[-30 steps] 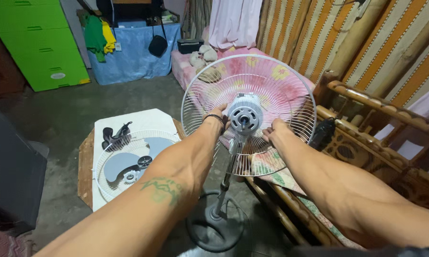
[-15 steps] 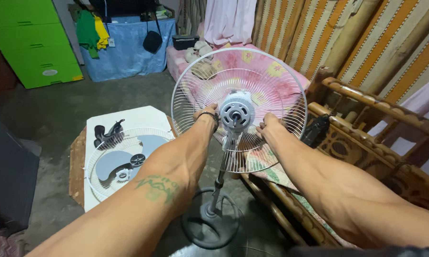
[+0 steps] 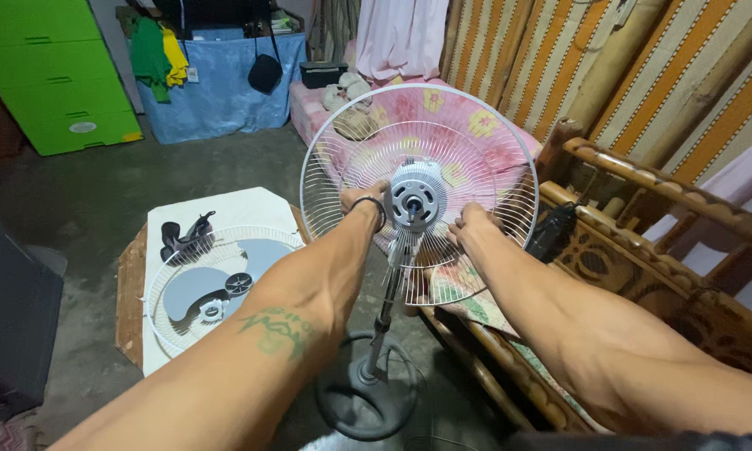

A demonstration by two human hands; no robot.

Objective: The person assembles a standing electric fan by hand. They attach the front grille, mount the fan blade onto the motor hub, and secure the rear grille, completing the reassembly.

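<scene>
The fan guard (image 3: 484, 150) is white wire, its motor hub (image 3: 415, 197) pale grey with a dark centre, its base (image 3: 366, 399) dark grey. The left wrist wears a black band (image 3: 374, 205), and the forearm bears a green tattoo (image 3: 281, 327). A second white guard (image 3: 175, 321) holds grey blades (image 3: 194, 286) on a white board (image 3: 242, 209). The cabinet (image 3: 54, 75) is bright green; beside it hang green and yellow clothes (image 3: 160, 50) over a blue cloth (image 3: 217, 92). The bed (image 3: 392, 104) is pink with yellow flowers. The curtain (image 3: 559, 58) is striped orange, beige and brown. The floor (image 3: 100, 192) is grey.
</scene>
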